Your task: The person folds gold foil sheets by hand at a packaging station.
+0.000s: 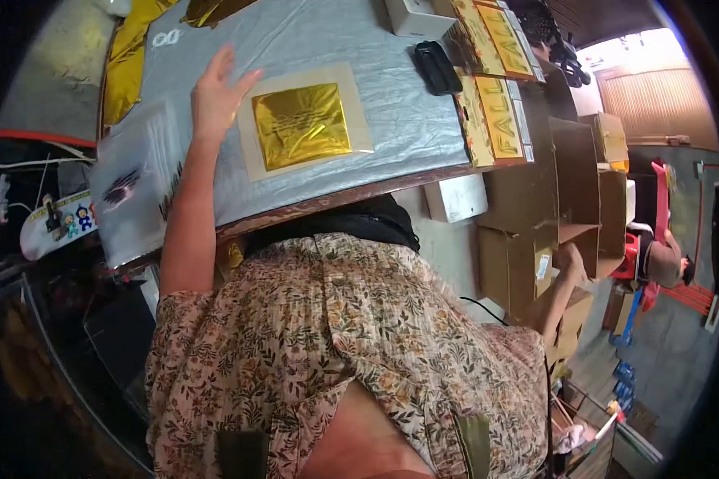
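Note:
My left hand (216, 100) is open over the table, fingers apart and nothing held. Just right of it lies a square of crinkled gold foil (302, 126) on a larger pale sheet (358, 120). Below and left of that hand, clear plastic sleeves (128, 188) lie at the table's corner. Far out to the right, my right hand (569, 265) reaches to an open cardboard box (519, 263). Its fingers are small and partly hidden, so any hold cannot be made out.
A silver-grey cover (407, 128) lies over the table (335, 195). At its right end are boxes printed "FALL" (499, 120), a black tray (437, 68) and a white box (419, 17). More gold foil (126, 72) hangs at the left edge. Another person (665, 259) is at far right.

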`<state>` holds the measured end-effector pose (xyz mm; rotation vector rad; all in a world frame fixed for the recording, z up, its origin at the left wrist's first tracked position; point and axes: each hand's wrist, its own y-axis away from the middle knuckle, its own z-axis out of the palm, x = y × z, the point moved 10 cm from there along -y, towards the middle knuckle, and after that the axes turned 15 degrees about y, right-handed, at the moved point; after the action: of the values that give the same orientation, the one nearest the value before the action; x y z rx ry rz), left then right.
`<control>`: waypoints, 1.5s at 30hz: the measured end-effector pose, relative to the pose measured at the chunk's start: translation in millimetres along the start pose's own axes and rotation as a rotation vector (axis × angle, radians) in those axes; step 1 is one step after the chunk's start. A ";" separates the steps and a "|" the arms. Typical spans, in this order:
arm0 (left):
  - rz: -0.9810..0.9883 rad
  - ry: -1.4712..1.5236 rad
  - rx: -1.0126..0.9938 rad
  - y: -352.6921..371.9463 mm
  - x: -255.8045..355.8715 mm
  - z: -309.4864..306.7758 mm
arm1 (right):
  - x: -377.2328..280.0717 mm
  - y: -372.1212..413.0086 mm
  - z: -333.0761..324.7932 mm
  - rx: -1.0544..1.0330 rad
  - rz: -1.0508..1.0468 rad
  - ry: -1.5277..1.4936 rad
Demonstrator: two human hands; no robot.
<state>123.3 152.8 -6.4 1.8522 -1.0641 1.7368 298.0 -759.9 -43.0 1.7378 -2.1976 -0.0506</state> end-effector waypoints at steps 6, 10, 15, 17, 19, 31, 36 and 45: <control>0.325 -0.260 -0.131 30.4 66.9 -5.0 | -20.9 65.2 -119.4 0.671 0.283 0.104; 0.360 -0.245 -0.379 40.7 69.8 19.2 | -166.6 99.8 -200.8 0.786 -0.283 -0.827; 0.433 -0.264 -0.456 40.2 66.3 31.4 | -463.8 219.2 -230.2 0.321 -1.084 -0.936; 0.439 -0.268 -0.457 37.9 59.0 29.7 | -544.8 256.7 -221.3 0.337 -1.365 -0.725; 0.443 -0.270 -0.456 37.1 51.2 28.4 | -597.5 277.4 -208.4 0.341 -1.530 -0.648; 0.229 -0.206 -0.365 28.9 25.7 11.7 | -645.4 256.8 -167.6 0.345 -1.580 -0.612; 0.180 -0.303 -0.350 41.6 34.7 7.1 | -645.8 261.5 -166.6 0.368 -1.558 -0.493; 0.227 -0.306 -0.287 55.8 28.7 1.2 | -650.0 266.7 -159.3 0.445 -1.516 -0.376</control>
<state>81.3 108.8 9.1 1.9067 -1.6045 1.3449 219.8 -46.0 13.9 3.3875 -0.5196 -0.2632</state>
